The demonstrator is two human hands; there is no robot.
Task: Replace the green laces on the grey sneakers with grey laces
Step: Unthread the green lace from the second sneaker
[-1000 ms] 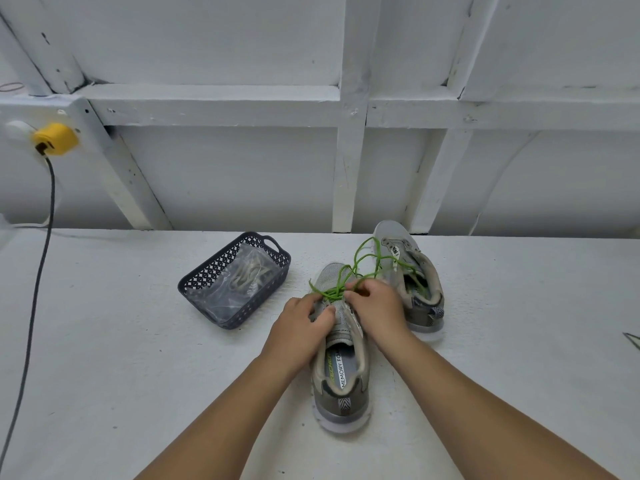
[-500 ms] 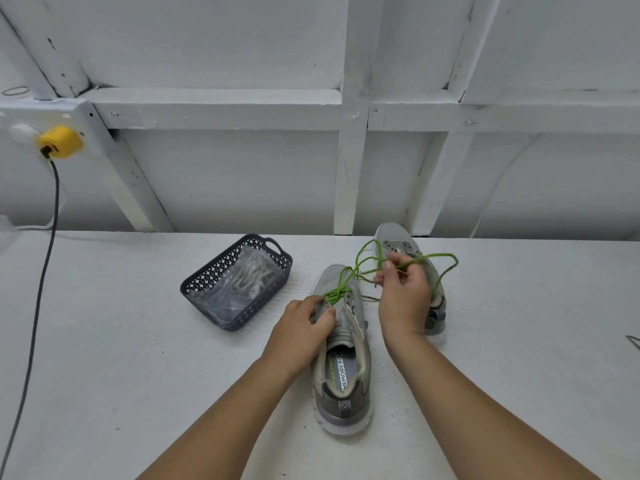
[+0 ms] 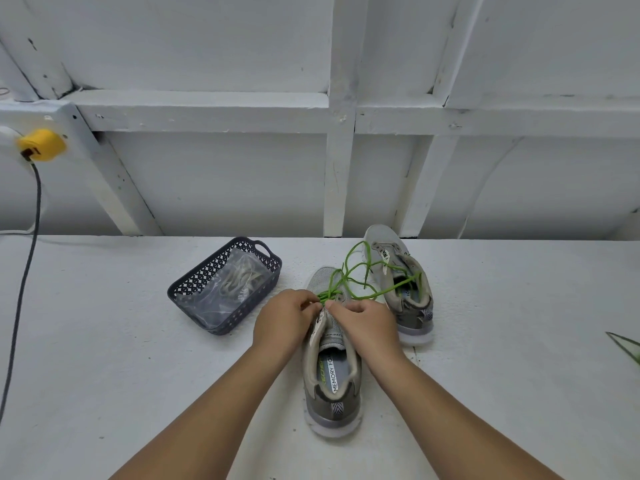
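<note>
Near sneaker [image 3: 332, 368] mid-bench [image 3: 104, 358], basket [image 3: 221, 289] just left, second sneaker [image 3: 398, 282] far right. Left hand [image 3: 282, 322] and right hand [image 3: 367, 325] together, pinching green lace [image 3: 356, 275] at the eyelets.

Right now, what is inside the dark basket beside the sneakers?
The dark basket holds a clear plastic bag with pale laces bundled inside it. The bag covers the basket floor, so I cannot tell whether anything lies under it.

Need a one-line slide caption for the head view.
Both hands unthread the green lace from the near grey sneaker.
</note>
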